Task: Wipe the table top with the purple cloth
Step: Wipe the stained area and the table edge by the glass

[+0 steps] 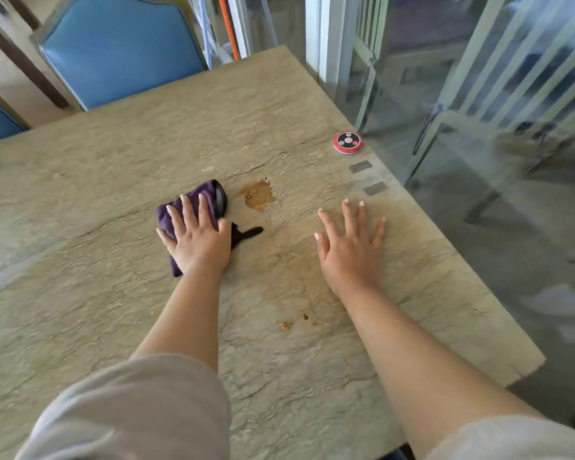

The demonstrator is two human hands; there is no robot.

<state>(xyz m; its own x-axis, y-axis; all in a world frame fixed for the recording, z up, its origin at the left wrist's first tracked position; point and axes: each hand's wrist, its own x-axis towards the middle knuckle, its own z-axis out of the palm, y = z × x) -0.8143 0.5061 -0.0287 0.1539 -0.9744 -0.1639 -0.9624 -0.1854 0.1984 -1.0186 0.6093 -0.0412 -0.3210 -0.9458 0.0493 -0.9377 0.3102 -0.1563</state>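
A purple cloth (210, 197) lies bunched on the beige stone table top (113, 180). My left hand (198, 237) presses flat on the cloth, fingers spread over it. Just right of the cloth is a brown spill (258, 195), with a fainter brown smear and small spots (286, 324) nearer to me. My right hand (352, 240) rests flat on the bare table to the right of the spill, fingers apart, holding nothing.
A round red and black call button (348, 142) sits near the table's right edge, with two small grey stickers (367, 177) below it. A glass wall (478, 111) runs along the right side. Blue chairs (120, 48) stand at the far side.
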